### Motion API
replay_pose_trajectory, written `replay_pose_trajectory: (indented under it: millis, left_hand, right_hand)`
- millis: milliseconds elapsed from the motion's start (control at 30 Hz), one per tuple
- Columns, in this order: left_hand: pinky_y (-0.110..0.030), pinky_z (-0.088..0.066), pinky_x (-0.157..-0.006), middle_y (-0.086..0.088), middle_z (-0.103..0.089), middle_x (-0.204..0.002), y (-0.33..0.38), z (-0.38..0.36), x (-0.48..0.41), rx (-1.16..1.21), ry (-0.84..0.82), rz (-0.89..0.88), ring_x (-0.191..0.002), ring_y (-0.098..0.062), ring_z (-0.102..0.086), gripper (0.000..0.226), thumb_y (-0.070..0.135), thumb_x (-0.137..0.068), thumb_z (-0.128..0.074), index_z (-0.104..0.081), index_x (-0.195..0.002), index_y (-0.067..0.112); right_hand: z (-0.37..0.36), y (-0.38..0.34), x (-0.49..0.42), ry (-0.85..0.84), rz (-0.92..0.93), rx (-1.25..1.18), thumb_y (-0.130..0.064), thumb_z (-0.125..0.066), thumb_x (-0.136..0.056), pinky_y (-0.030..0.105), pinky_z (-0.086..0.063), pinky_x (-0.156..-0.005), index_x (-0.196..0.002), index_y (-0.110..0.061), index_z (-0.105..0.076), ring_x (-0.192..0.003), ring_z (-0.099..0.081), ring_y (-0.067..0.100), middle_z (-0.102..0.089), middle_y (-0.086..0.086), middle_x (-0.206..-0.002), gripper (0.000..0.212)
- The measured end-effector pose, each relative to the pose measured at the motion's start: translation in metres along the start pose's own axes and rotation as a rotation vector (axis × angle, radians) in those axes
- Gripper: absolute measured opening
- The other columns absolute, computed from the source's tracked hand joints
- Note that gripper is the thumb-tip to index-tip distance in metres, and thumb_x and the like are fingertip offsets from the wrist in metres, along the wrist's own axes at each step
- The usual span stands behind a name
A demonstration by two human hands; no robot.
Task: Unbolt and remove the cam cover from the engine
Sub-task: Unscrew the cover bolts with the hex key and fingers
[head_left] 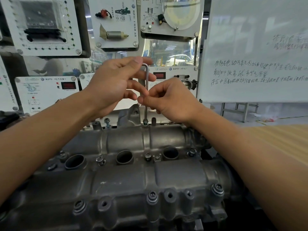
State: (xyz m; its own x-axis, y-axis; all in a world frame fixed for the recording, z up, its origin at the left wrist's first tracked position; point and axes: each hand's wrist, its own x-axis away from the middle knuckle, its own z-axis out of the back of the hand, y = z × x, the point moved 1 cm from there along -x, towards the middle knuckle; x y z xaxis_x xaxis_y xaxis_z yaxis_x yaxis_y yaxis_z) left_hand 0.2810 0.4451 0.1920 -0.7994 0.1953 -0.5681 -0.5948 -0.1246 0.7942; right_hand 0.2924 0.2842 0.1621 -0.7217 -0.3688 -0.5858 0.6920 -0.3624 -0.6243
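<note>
We list: left hand (113, 80), fingers half spread, pinching the top bend of the hex key (147, 77); right hand (170, 99), fingers curled, pinching its shaft. Key upright in far-edge bolt (145, 122) of cam cover (126, 177); whiteboard (250, 47) behind.

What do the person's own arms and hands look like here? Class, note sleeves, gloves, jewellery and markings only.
Both arms are bare. No sleeve shows on the left forearm or the right forearm as far as the picture reaches. The left hand and the right hand wear no gloves. No watch, bracelet or ring is visible, and no markings show.
</note>
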Motion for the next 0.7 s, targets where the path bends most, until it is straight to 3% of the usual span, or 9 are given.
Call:
replay_pose_trajectory:
  millis: [167, 300, 467, 700]
  left_hand:
    - [-0.021, -0.045, -0.047, 0.002, -0.077, -0.087, 0.0, 0.0, 0.004, -0.178, 0.032, -0.097, -0.057, -0.013, -0.063, 0.015, 0.021, -0.099, -0.061, -0.07, -0.11, 0.025]
    - [-0.02, -0.047, -0.049, 0.003, -0.077, -0.087, 0.0, 0.001, 0.004, -0.232, -0.02, -0.063, -0.061, -0.01, -0.062, 0.022, 0.005, -0.094, -0.064, -0.069, -0.113, 0.014]
    - [-0.021, -0.048, -0.052, 0.0, -0.078, -0.091, -0.001, 0.009, 0.003, -0.229, -0.033, -0.02, -0.065, -0.007, -0.059, 0.017, 0.005, -0.094, -0.064, -0.074, -0.104, 0.015]
    - [-0.02, -0.048, -0.05, 0.003, -0.078, -0.086, -0.004, 0.011, 0.001, -0.256, -0.037, -0.033, -0.061, -0.004, -0.058, 0.011, 0.01, -0.091, -0.069, -0.075, -0.095, 0.018]
  right_hand:
    - [0.001, 0.001, -0.001, 0.041, -0.007, 0.007, -0.024, -0.078, -0.086, 0.022, -0.038, -0.048, -0.071, 0.005, -0.071, -0.05, -0.044, 0.016, -0.06, 0.012, -0.059, 0.033]
    - [0.001, 0.0, 0.0, 0.017, 0.017, 0.013, -0.02, -0.074, -0.089, 0.025, -0.038, -0.053, -0.073, 0.009, -0.069, -0.054, -0.046, 0.019, -0.06, 0.023, -0.063, 0.033]
    - [0.001, 0.001, -0.001, 0.003, 0.018, 0.026, -0.019, -0.072, -0.091, 0.028, -0.045, -0.057, -0.076, 0.003, -0.072, -0.055, -0.053, 0.018, -0.069, 0.021, -0.071, 0.027]
    - [0.001, 0.0, 0.001, -0.005, 0.024, 0.006, -0.02, -0.074, -0.088, 0.03, -0.042, -0.057, -0.076, 0.003, -0.074, -0.057, -0.049, 0.021, -0.067, 0.027, -0.073, 0.026]
